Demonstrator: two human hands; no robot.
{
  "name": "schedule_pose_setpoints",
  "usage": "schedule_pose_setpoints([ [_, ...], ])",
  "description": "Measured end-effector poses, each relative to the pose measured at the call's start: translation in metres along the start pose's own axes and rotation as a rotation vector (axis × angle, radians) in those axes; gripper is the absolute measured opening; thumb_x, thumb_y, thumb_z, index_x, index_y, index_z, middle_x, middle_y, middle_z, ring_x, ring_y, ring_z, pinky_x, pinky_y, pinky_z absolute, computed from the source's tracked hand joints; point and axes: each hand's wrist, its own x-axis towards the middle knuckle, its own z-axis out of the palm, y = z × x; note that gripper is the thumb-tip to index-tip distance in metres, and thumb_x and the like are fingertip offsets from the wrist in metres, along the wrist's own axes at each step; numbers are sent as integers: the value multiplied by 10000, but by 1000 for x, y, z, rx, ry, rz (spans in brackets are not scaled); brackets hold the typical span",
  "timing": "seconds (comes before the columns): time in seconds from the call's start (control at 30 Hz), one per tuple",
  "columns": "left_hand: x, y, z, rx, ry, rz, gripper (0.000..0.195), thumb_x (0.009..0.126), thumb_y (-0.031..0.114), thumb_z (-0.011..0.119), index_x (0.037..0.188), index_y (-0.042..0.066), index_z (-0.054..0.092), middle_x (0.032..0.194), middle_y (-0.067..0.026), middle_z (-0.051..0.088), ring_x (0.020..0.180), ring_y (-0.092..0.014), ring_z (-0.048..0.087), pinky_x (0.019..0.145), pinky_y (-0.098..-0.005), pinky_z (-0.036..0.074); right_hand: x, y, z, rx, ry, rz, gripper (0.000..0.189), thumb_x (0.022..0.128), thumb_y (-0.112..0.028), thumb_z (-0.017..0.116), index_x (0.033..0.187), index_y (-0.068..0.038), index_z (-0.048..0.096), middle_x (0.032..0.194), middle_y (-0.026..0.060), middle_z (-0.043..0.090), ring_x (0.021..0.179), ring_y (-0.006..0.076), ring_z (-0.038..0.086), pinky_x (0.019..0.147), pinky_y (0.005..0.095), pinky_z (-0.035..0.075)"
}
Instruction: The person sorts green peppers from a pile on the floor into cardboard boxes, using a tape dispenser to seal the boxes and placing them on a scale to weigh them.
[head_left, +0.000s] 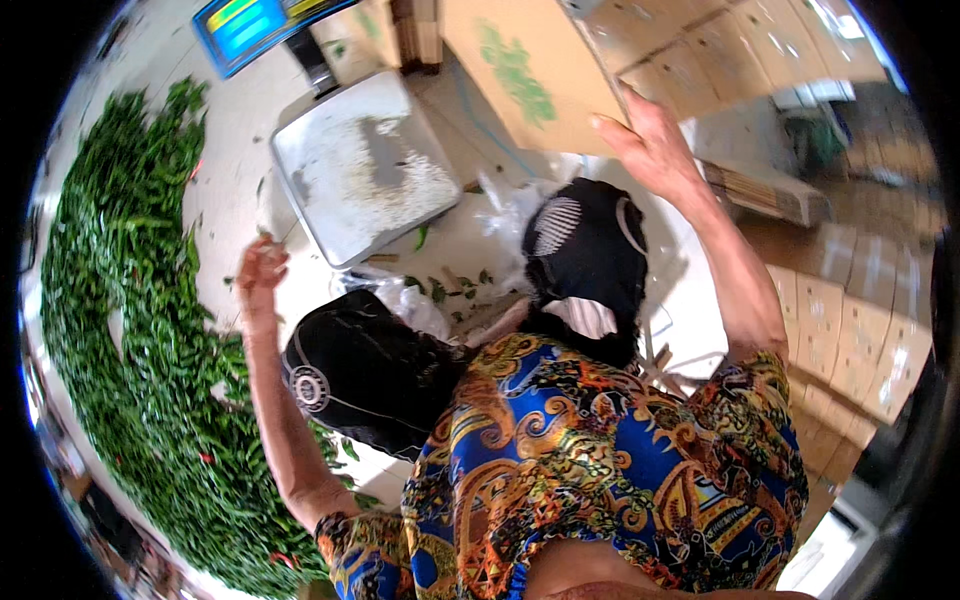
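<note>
My right hand (645, 142) grips the edge of a cardboard box (525, 82) with a green print, at the upper middle. Raised between the pile and the scale, my left hand (262, 264) is blurred; its fingers are curled, and whether it holds anything small cannot be told. Between the hands lies the worn metal platform of a floor scale (367, 165), with a lit display (244, 30) on a post behind it. A long heap of green chili peppers (150, 360) with a few red ones spreads along the left side.
Stacked cardboard boxes (847, 330) stand at the right, and more boxes (697, 60) at the upper right. Clear plastic (420, 300) lies by my knees. Loose peppers and leaves (450, 289) are scattered on the floor below the scale.
</note>
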Motion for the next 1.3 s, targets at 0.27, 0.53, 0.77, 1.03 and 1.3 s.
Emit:
schedule_pose_setpoints([
  [0.27,26,212,172,360,-323,357,616,993,486,541,1421,47,484,1307,-146,590,1173,-236,596,974,-351,476,-37,-42,-27,66,161,-221,241,928,-132,559,1058,67,595,616,152,617,495,223,619,479,355,537],
  [0.53,64,237,143,-62,34,508,1036,841,707,604,1520,12,247,1544,-292,250,1442,-415,267,1116,-598,348,-25,-101,35,250,-120,-365,382,900,-62,569,1259,57,520,700,136,632,507,234,613,462,372,527],
  [0.77,104,177,104,46,165,153,1038,856,609,675,1557,36,167,1538,-200,306,1405,-367,318,912,-471,527,-16,-89,117,240,-223,-340,250,828,-87,615,1019,63,556,674,200,646,604,352,669,544,472,526],
  [1.03,125,121,80,25,109,-85,1167,787,540,787,1577,85,57,1550,-249,264,1403,-371,343,897,-436,584,-10,-89,112,261,-487,-134,560,925,-280,595,1351,59,463,1135,333,621,1062,441,629,928,489,497],
  [1.3,89,123,78,-47,-35,29,974,860,417,740,1574,109,152,1569,-193,283,1389,-289,403,913,-377,563,14,-84,153,592,-589,-110,983,931,-702,452,1504,72,255,1507,300,362,1403,394,377,1157,416,311],
])
